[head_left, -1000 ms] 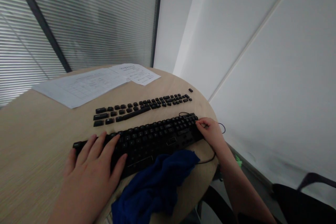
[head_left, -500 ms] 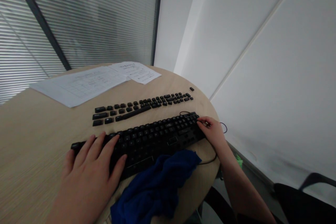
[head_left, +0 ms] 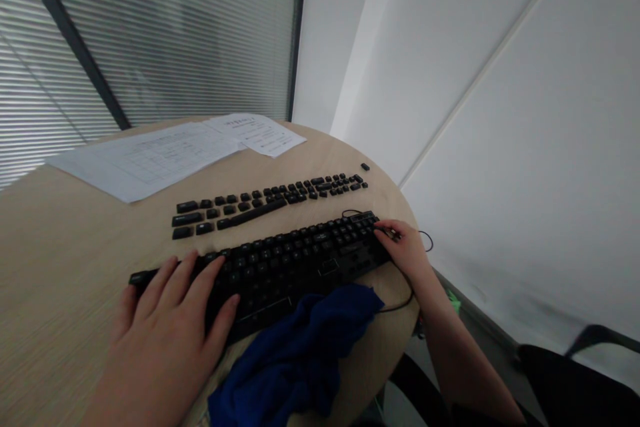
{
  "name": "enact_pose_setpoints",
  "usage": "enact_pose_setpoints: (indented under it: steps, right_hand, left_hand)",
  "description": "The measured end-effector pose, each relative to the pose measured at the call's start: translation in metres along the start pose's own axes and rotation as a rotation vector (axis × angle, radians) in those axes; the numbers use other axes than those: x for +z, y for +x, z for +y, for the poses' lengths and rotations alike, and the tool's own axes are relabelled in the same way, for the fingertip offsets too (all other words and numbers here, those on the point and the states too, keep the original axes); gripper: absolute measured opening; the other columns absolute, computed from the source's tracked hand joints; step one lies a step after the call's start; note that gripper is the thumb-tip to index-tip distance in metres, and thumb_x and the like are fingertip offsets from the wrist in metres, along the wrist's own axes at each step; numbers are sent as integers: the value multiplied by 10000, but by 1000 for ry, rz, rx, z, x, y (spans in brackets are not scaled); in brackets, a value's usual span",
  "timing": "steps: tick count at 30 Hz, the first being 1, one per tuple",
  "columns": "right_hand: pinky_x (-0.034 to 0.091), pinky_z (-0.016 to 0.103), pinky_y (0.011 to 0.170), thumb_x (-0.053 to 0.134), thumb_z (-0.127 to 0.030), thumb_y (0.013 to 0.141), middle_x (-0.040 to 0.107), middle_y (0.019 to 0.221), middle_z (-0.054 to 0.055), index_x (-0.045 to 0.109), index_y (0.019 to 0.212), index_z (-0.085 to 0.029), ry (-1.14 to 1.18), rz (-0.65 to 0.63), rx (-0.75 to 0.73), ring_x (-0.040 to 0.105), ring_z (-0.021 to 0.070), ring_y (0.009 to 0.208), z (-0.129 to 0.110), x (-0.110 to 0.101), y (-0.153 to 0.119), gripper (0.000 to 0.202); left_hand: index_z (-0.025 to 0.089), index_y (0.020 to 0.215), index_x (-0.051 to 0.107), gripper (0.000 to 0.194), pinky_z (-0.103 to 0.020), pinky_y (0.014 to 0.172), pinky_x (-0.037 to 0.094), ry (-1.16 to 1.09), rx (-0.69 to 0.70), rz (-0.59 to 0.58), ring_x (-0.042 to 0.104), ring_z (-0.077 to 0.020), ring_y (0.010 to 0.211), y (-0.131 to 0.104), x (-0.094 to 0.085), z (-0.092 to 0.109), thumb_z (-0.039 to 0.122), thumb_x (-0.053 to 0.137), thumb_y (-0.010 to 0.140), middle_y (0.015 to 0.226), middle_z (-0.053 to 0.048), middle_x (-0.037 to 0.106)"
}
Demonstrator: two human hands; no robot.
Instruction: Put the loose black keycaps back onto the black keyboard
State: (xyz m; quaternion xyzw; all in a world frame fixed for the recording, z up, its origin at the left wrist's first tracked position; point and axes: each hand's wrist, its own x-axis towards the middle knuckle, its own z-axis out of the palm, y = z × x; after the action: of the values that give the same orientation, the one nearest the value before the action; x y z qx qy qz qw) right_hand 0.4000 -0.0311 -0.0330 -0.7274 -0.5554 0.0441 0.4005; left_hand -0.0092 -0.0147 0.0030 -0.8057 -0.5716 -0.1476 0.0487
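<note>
A black keyboard [head_left: 305,260] lies at a slant near the table's front edge; its far rows carry keycaps, while its near part shows bare switch places. My left hand [head_left: 170,320] rests spread over the keyboard's left end, fingers stretched toward the far edge. At the right end, my right hand [head_left: 400,243] has thumb and forefinger pinched at the outermost keys. What is between those fingertips is too small to make out. Loose black keycaps [head_left: 229,209] lie in rows behind the keyboard, among them a long space bar [head_left: 257,213].
A crumpled blue cloth [head_left: 295,360] lies against the keyboard's near side. One lone keycap [head_left: 365,167] sits near the table's right edge. Printed papers [head_left: 155,157] lie at the back. A black cable [head_left: 400,308] curves along the right edge, and a dark chair [head_left: 575,373] stands lower right.
The view has shifted slightly. Both hands keep nearly the same place on the keyboard, and the keycaps and cloth have not visibly moved.
</note>
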Motion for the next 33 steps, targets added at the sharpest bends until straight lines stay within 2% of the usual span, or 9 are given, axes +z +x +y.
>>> enact_pose_setpoints:
  steps: [5,17,24,33]
  right_hand:
    - [510,391,888,641,-465,815,739,1015,64,777,1003,-218,2,-8,34,656,224,905,1,2,1,339]
    - [503,348,786,635,-465,798,730,963,77,776,994,-197,36,2,51,632,206,821,0,0,3,361]
    - [516,348,778,636,-454,799,734,936,84,783,999,-184,85,11,61,642,208,812,1,-1,3,366]
    - [515,358,869,564,-396,850,732,1006,75,776,1045,-209,56,-22,-72,653,203,913,2,1,3,343]
  left_hand:
    - [106,1386,593,707,-662,1211,228,-3,6,35,411,-430,1444,0,2,-1,526,192,983,1506,-224,521]
    - [114,1388,599,721,-659,1203,251,2,7,31,413,-431,1446,0,2,-1,542,189,979,1512,-210,523]
    - [100,1362,625,732,-671,1191,262,-12,1,42,431,-443,1428,1,1,1,544,195,970,1489,-226,540]
    - [109,1378,609,730,-654,1205,240,-5,16,45,409,-428,1445,-1,4,-1,551,189,978,1500,-212,534]
